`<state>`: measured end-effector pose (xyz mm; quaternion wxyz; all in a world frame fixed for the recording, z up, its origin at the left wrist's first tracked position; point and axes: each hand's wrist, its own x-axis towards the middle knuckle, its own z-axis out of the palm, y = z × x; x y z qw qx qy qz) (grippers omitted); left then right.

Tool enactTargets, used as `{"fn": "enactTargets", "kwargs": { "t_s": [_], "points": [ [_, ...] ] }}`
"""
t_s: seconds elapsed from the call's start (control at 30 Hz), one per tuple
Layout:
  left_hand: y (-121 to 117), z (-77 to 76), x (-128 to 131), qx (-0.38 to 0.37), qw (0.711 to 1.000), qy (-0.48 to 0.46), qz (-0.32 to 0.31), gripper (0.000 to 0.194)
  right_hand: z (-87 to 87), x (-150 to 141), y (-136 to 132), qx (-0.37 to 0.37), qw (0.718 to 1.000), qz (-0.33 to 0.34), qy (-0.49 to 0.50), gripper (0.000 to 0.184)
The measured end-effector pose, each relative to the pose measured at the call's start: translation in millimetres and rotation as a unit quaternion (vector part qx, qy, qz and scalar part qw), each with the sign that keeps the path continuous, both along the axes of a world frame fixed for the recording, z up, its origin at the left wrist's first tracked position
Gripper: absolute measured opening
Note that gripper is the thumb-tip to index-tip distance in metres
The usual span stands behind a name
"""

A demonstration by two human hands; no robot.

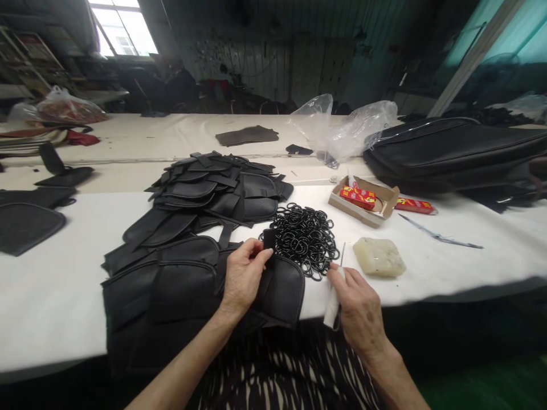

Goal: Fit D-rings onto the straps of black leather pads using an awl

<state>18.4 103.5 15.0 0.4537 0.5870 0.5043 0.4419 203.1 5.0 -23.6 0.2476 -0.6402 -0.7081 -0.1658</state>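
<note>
My left hand (245,270) pinches the end of a short black strap (269,239) between thumb and fingers. The strap belongs to a black leather-like piece (284,287) lying at the table's front edge. In my right hand (356,302) is an awl (333,302) with a white-wrapped handle, its thin metal point upward. The right fingertips are at the near right edge of a heap of black D-rings (303,236); whether they grip a ring I cannot tell. More black pieces with straps (213,191) are stacked behind and left of my left hand.
Right of my right hand sits a yellowish wax-like block (379,257). Behind it is a cardboard box (363,213) with red packets. A long thin pointed tool (440,232) lies further right. Clear plastic bags (346,128) and a large black bag-like item (453,151) lie at the back.
</note>
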Motion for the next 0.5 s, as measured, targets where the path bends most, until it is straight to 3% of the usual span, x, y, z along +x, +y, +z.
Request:
{"fn": "enactTargets", "kwargs": {
  "t_s": [0.2, 0.5],
  "points": [
    [13.2, -1.7, -3.2, 0.030, 0.999, -0.018, 0.020, 0.016, -4.7, 9.5, 0.2, 0.034, 0.999, 0.022, 0.018, 0.028],
    [56.1, -7.2, -0.9, 0.061, 0.997, -0.045, 0.011, 0.016, -22.6, 28.0, -16.7, 0.068, 0.991, 0.061, 0.093, 0.026]
  ]
}}
